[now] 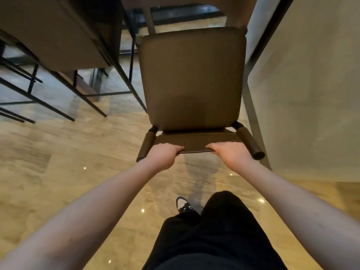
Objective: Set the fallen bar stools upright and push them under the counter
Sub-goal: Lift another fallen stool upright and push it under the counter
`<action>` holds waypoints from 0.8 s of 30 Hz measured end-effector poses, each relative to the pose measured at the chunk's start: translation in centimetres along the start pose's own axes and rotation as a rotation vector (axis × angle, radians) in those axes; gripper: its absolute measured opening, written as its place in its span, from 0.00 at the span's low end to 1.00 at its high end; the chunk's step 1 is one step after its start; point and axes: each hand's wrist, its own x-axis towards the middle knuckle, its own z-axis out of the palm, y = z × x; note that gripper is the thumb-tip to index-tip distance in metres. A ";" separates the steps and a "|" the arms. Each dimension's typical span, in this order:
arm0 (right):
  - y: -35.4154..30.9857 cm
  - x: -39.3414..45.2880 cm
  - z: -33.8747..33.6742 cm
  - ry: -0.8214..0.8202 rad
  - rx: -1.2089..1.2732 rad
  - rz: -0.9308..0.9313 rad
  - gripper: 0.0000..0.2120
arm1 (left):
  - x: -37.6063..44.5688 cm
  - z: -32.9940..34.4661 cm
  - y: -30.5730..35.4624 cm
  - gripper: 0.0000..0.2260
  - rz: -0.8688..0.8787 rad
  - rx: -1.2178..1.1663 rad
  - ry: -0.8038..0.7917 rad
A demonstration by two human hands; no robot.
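A brown leather bar stool (191, 78) stands upright straight ahead of me, its square seat facing up and its low backrest (196, 142) nearest me. My left hand (162, 155) grips the left part of the backrest's top edge. My right hand (231, 153) grips the right part of the same edge. The stool's front edge meets the underside of the counter (194, 0) at the top of the view. Most of the stool's legs are hidden under the seat.
Another brown stool (58, 36) on thin black legs stands at the upper left. A pale wall or counter side panel (311, 94) runs close along the right. The floor (78, 172) is glossy beige stone. My black trousers and one shoe (184, 205) show below.
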 end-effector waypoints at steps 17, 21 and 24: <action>6.9 13.0 -15.3 0.312 0.025 -0.207 0.16 | 9.6 -17.1 -5.5 0.15 -0.035 -0.004 0.181; 7.9 15.7 -18.4 0.331 0.014 -0.223 0.18 | 12.5 -19.8 -6.6 0.13 -0.065 -0.016 0.208; 8.7 17.8 -20.1 0.323 0.007 -0.229 0.18 | 14.5 -21.5 -7.4 0.13 -0.069 -0.025 0.227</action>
